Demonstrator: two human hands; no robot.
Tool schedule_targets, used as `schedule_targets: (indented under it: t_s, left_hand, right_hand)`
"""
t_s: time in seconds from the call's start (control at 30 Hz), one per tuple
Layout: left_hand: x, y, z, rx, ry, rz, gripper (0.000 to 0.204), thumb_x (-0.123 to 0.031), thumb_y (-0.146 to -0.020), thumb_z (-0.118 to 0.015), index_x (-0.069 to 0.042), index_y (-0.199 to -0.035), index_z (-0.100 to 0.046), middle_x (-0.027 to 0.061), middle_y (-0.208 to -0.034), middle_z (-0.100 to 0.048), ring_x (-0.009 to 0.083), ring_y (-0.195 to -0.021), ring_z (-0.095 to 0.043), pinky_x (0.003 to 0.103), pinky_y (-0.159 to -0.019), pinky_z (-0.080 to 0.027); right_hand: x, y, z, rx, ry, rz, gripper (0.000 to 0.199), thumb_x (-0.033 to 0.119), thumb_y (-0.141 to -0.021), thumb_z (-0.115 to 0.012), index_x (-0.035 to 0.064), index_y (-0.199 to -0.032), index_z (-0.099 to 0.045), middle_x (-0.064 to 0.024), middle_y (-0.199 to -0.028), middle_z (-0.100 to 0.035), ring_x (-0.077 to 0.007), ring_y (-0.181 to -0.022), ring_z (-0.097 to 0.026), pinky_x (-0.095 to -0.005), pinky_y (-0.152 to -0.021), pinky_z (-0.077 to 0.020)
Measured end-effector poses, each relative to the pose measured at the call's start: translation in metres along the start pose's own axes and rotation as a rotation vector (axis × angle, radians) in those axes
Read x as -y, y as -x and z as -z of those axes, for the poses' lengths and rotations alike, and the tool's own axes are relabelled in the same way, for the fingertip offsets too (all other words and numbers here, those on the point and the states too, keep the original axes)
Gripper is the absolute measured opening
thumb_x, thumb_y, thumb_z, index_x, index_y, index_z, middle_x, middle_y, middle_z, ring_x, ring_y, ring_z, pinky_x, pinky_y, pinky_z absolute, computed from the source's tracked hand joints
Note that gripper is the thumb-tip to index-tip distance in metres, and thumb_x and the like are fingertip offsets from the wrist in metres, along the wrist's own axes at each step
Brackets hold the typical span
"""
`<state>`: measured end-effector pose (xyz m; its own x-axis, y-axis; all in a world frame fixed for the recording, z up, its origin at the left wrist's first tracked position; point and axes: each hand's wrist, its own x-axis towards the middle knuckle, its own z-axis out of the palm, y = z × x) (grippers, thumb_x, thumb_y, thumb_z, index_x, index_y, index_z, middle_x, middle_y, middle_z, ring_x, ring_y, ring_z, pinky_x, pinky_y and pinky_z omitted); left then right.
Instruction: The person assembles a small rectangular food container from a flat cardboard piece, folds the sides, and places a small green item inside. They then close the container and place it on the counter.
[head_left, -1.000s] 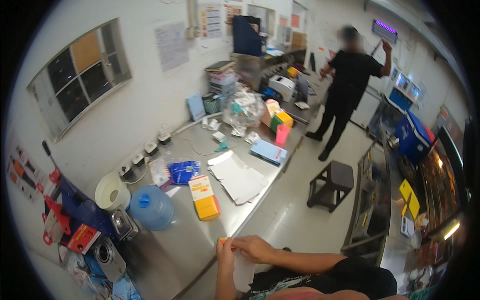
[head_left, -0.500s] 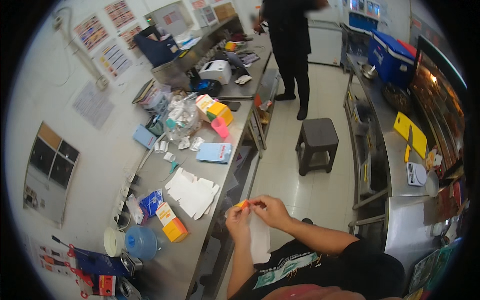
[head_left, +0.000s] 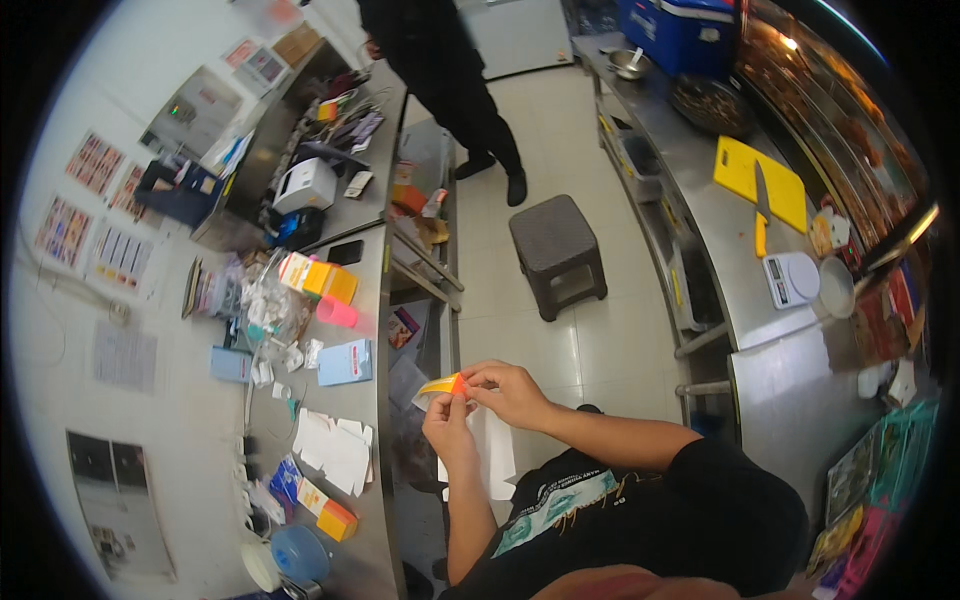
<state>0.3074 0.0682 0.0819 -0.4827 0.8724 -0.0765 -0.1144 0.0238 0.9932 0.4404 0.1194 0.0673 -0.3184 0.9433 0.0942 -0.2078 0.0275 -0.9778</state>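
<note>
Over the aisle beside the left table, my two hands hold a flat cardboard carton blank point(head_left: 490, 450), white on one face and yellow-orange on the other. My left hand point(head_left: 450, 435) pinches its folded orange corner from below. My right hand point(head_left: 510, 394) has its fingertips closed on the same corner, close to my left thumb. The white part of the blank hangs behind my left forearm, partly hidden. On the table to the left lies a stack of flat white carton blanks point(head_left: 335, 452). Nearer me is a folded yellow-and-white carton point(head_left: 335, 518).
A grey stool point(head_left: 555, 245) stands in the aisle, with a person in black point(head_left: 440, 60) beyond it. Blue boxes point(head_left: 345, 362), a pink cup point(head_left: 337, 312) and plastic bags share the left table. The right counter bears a knife point(head_left: 762, 205) on a yellow board and a scale point(head_left: 790, 280).
The view has swung, so the surroundings appear shifted left and the tilt differs. Both hands stay together on the carton blank, and more of its yellow face shows.
</note>
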Motion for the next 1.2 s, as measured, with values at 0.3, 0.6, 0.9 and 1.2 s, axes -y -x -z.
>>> schedule_targets:
  t_s: [0.3, 0.6, 0.9, 1.2]
  left_hand:
    - [0.009, -0.017, -0.038, 0.225, -0.038, -0.053, 0.014, -0.01, -0.102, -0.069, 0.002, -0.106, -0.064, 0.0096, -0.097, -0.071, 0.0131, -0.085, -0.069, 0.029, -0.081, -0.059]
    - [-0.001, -0.024, 0.027, 0.152, 0.152, -0.004, 0.014, 0.0, -0.1, -0.067, 0.001, -0.113, -0.06, 0.0115, -0.114, -0.07, 0.016, -0.101, -0.069, 0.031, -0.091, -0.057]
    - [-0.034, -0.014, 0.208, -0.229, 0.527, -0.259, 0.017, -0.001, -0.102, -0.064, -0.001, -0.119, -0.062, 0.0139, -0.123, -0.069, 0.0208, -0.11, -0.067, 0.037, -0.099, -0.054]
    - [-0.084, -0.012, 0.422, -0.371, 0.439, -0.294, 0.019, 0.007, -0.099, -0.06, -0.001, -0.117, -0.06, 0.0162, -0.127, -0.067, 0.0213, -0.112, -0.066, 0.036, -0.094, -0.055]
  right_hand:
    - [0.011, -0.014, 0.041, -0.116, -0.025, 0.078, 0.014, 0.008, -0.096, -0.069, -0.0046, -0.101, -0.074, -0.0143, -0.122, -0.067, -0.0214, -0.104, -0.069, -0.0325, -0.089, -0.0569]
    - [0.018, -0.022, -0.009, 0.051, 0.115, 0.086, 0.013, 0.012, -0.095, -0.071, 0.0011, -0.099, -0.077, -0.0103, -0.119, -0.067, -0.0255, -0.108, -0.064, -0.0376, -0.095, -0.0519]
    - [0.004, -0.059, -0.219, 0.542, 0.008, 0.067, 0.01, 0.004, -0.091, -0.075, 0.0033, -0.101, -0.075, -0.0102, -0.123, -0.068, -0.0212, -0.107, -0.066, -0.0334, -0.091, -0.0547]
    - [-0.01, -0.054, -0.453, 0.794, 0.032, 0.213, 0.014, 0.003, -0.086, -0.078, 0.004, -0.098, -0.071, -0.0144, -0.13, -0.063, -0.0262, -0.118, -0.063, -0.0357, -0.101, -0.0493]
